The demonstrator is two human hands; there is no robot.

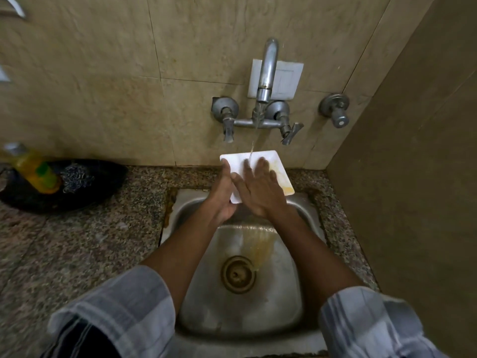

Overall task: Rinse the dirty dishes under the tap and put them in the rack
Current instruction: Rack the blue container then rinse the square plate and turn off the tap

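Gripping the white square plate point(260, 161) at its edge, the left hand point(224, 193) tilts it under tap water point(251, 148); the right hand point(260, 188) presses flat, fingers straight.

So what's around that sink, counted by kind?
Plates: 1, white plate
Bottles: 1, yellow bottle
Scrubbers: 1, steel scrubber
Dark bowls: 1, bowl
Taps: 1, tap
Total: 5

No legible text, brand, number or sign is being shown on any surface. A label is being carried by the yellow bottle point(33, 169) at the left, but it is blurred and nothing on it can be read.
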